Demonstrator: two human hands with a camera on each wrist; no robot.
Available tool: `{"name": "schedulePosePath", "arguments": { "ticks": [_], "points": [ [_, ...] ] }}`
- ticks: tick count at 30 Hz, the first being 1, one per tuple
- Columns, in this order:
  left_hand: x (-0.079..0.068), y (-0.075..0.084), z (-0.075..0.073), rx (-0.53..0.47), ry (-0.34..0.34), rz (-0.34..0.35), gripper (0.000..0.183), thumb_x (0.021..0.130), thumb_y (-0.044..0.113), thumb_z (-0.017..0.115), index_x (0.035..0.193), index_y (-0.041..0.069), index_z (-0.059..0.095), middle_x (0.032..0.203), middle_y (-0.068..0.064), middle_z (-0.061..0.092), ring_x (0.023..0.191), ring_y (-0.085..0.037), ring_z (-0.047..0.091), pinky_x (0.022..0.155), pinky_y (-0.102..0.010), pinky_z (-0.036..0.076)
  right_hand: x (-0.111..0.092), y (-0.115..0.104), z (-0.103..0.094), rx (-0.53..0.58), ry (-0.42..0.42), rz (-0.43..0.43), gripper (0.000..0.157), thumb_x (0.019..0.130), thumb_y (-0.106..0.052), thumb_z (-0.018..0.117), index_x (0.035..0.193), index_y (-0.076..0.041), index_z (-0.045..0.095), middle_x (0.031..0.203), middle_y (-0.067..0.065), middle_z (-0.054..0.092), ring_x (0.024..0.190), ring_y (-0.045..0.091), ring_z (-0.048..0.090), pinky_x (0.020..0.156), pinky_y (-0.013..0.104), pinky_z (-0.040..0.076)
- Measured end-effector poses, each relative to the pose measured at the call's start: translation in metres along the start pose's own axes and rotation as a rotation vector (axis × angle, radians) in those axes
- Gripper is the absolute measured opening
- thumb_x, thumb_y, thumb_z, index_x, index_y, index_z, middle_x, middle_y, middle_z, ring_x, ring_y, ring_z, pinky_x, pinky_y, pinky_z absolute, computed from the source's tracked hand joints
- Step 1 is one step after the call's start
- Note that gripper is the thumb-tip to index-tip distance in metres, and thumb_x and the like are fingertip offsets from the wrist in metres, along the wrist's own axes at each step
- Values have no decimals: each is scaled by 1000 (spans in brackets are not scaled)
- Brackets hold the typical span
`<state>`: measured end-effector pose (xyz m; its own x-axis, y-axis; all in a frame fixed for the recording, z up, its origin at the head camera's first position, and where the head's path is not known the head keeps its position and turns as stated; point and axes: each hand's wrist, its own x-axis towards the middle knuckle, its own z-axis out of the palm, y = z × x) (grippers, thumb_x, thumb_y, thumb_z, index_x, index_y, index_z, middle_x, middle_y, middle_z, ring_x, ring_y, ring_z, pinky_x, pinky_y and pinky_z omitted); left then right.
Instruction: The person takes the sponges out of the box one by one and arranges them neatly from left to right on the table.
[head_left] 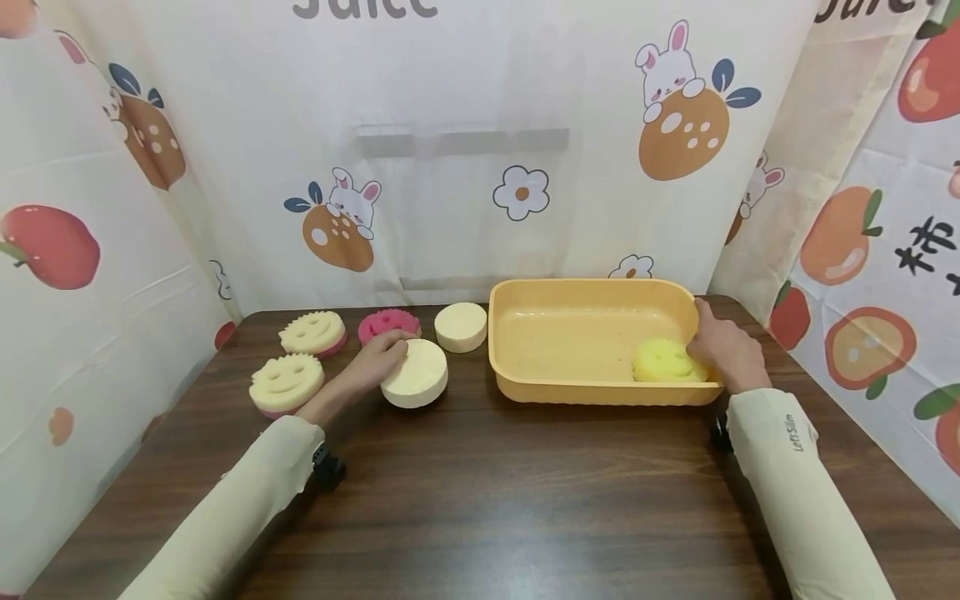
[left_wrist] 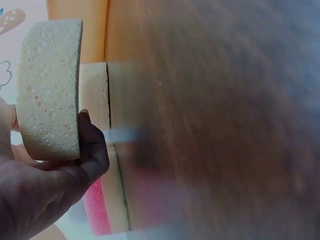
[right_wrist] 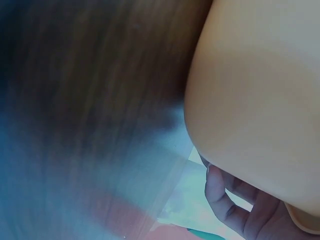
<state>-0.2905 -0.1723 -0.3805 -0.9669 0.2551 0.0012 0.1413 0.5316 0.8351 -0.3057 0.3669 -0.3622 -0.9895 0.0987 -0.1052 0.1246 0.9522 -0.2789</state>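
Observation:
My left hand (head_left: pixel 381 360) grips a thick, round cream sponge (head_left: pixel 415 377) by its left side. In the left wrist view the fingers curl round the porous edge of the sponge (left_wrist: pixel 50 90), which is held above the table. At the right end of a yellow-orange plastic basin (head_left: pixel 600 393), my right hand (head_left: pixel 727 350) grips the rim and wall. The right wrist view has its curled fingers (right_wrist: pixel 216 187) against the outside of the basin (right_wrist: pixel 260 110). Inside the basin, close to that hand, lies a yellow smiley-face sponge (head_left: pixel 663 362).
Another round cream sponge (head_left: pixel 461 327) stands left of the basin. A pink smiley sponge (head_left: pixel 382 322) lies behind my left hand, partly hidden. Two cream-and-pink smiley sponges, a rear one (head_left: pixel 311 332) and a nearer one (head_left: pixel 287 382), lie farther left. Printed curtains surround the dark wooden table (head_left: pixel 510 483).

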Motion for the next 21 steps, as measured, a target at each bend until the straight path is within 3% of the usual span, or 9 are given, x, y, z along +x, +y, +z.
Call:
{"name": "schedulePosePath", "arguments": {
  "ticks": [11, 21],
  "points": [
    [-7, -5, -6, 3, -22, 0, 44, 103, 18, 35, 138, -2, 53, 144, -19, 53, 115, -22, 51, 93, -24, 42, 1, 1, 3, -1, 8, -10, 79, 93, -18, 45, 158, -5, 2, 116, 39, 55, 79, 40, 57, 63, 50, 44],
    [-16, -11, -14, 53, -15, -72, 45, 107, 25, 34, 138, -2, 51, 137, -20, 55, 121, -25, 50, 104, -39, 40, 0, -1, 1, -8, 3, -5, 78, 93, -18, 44, 157, -4, 1, 114, 39, 56, 79, 40, 57, 64, 51, 44]
  ]
}}
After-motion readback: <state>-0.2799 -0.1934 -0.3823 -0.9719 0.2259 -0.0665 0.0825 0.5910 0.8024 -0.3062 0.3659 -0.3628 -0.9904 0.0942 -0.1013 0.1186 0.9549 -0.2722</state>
